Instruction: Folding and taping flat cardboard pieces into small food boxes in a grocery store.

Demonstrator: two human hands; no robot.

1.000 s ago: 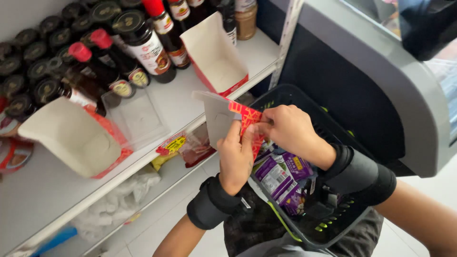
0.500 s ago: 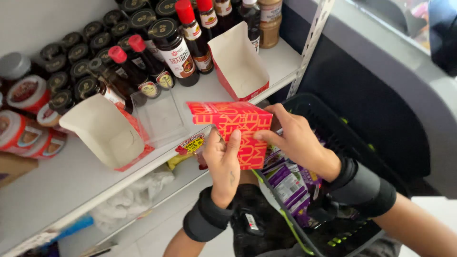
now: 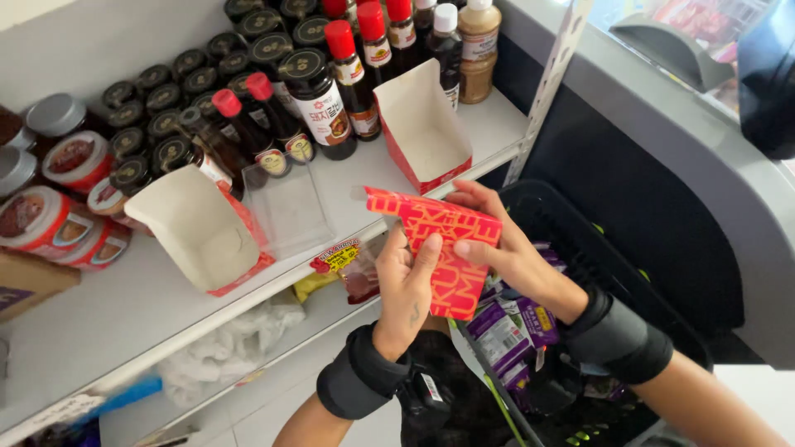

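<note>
Both my hands hold a flattened red carton (image 3: pixel 437 248) with orange lettering, just in front of the white shelf (image 3: pixel 348 203). My left hand (image 3: pixel 403 290) grips its lower left side, thumb across the face. My right hand (image 3: pixel 497 244) pinches its right edge from behind. Below the hands a black basket (image 3: pixel 596 257) holds several purple packets (image 3: pixel 517 323). Each wrist wears a black band.
Two open empty red-and-white display cartons (image 3: pixel 203 232) (image 3: pixel 422 128) stand on the shelf. Dark sauce bottles with red or black caps (image 3: pixel 319 95) and red-lidded jars (image 3: pixel 50 215) crowd behind them. A lower shelf holds crumpled white plastic (image 3: pixel 232 343). A grey counter (image 3: pixel 662 108) rises at right.
The red carton has come up out of the basket and now lies flatter and more face-on in both hands. The view has shifted toward the shelf.
</note>
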